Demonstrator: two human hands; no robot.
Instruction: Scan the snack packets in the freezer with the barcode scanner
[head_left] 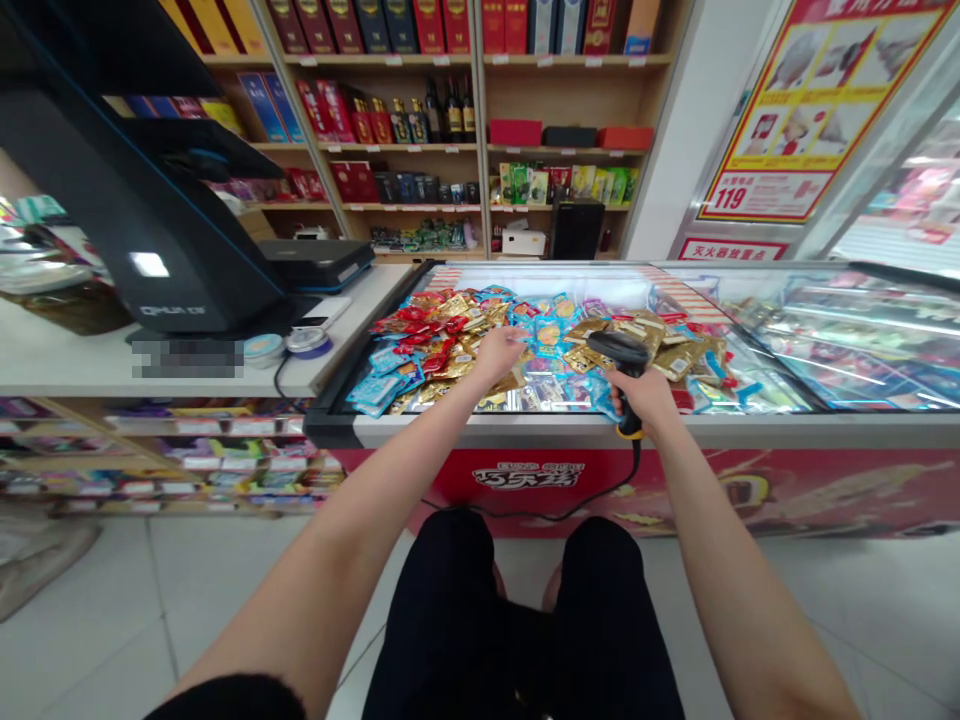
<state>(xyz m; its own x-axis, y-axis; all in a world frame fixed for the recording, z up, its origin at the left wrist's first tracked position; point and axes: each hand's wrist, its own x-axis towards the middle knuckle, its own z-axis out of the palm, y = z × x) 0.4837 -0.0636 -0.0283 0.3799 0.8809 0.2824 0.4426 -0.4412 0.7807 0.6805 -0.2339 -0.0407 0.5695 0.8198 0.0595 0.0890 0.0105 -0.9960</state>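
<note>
My right hand (pixel 646 400) is wrapped around the handle of a black barcode scanner (pixel 619 347), its head tipped toward the packets and its cable hanging from the yellow-trimmed base. Over the pile, my left hand (pixel 501 355) has its fingers drawn together in a pinch; whatever is between them is too small to make out. Beneath and left of it lie red snack packets (pixel 442 335) and gold packets (pixel 469 312). Blue packets (pixel 550 330) lie just to its right, and further gold packets (pixel 679 355) spread behind the scanner. All rest on the glass-topped freezer (pixel 772 395).
A counter (pixel 277 380) at left carries a black checkout terminal (pixel 187 230), round tubs (pixel 308 343) and a jar (pixel 67 295). The scanner's cable (pixel 551 517) loops across the freezer's red front, above my knees. Stocked shelves (pixel 405 148) stand behind; a poster (pixel 817 120) hangs at right.
</note>
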